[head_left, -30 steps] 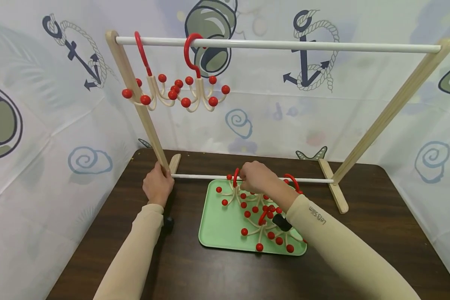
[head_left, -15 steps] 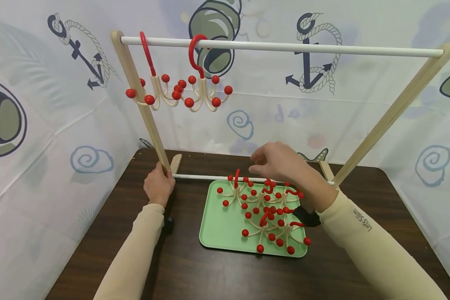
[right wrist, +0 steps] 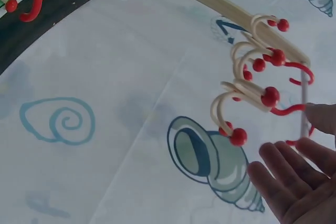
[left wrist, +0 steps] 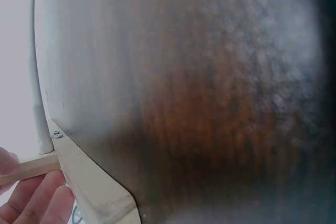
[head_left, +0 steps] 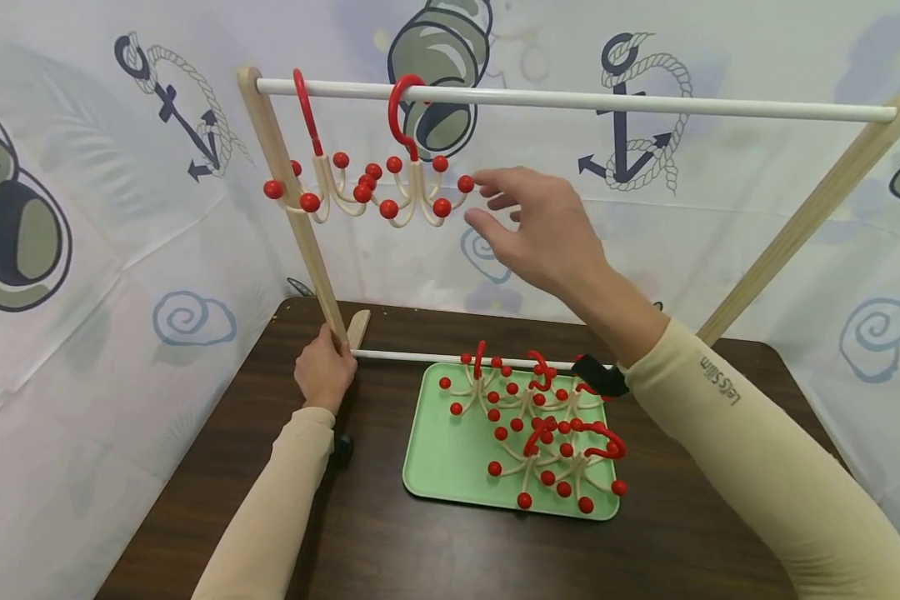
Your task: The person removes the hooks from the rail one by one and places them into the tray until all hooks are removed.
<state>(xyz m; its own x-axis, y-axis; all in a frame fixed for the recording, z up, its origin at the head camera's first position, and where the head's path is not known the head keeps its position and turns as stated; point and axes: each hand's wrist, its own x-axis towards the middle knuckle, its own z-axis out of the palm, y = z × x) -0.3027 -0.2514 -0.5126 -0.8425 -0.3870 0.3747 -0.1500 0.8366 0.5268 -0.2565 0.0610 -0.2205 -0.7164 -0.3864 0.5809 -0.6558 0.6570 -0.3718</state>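
The dark wood-grained surface (head_left: pixel 378 550) carries a tall rack of pale wood posts and white round bars (head_left: pixel 645 103), its top bar running from nine to three o'clock in the head view. Below it sits a rectangular pale-green tray (head_left: pixel 450 458), at six o'clock from the right hand (head_left: pixel 543 229).

The hands are well apart. The left hand (head_left: pixel 325 371) grips the foot of the rack's left post (head_left: pixel 317 267), thumb on one side and fingers on the other, at eight o'clock from the right. The right hand is raised under the top bar, thumb and fingers parted, with nothing between them.

The relation that seems to matter most is between that hand and the nearer hanging hanger of pale stem and curved arms, with a red hook and red balls (head_left: pixel 416 183). It lies at nine o'clock from the right hand, long axis upright, hook over the bar at twelve and arms at six. The right hand is clearly nearer than the left. A second hanger of the same make (head_left: pixel 322 175) hangs beyond it, also at nine, while several alike stand on the tray (head_left: pixel 532 461).

The hanger's outermost red ball (head_left: pixel 466 184) is just beside the right fingertips; whether they touch cannot be told.
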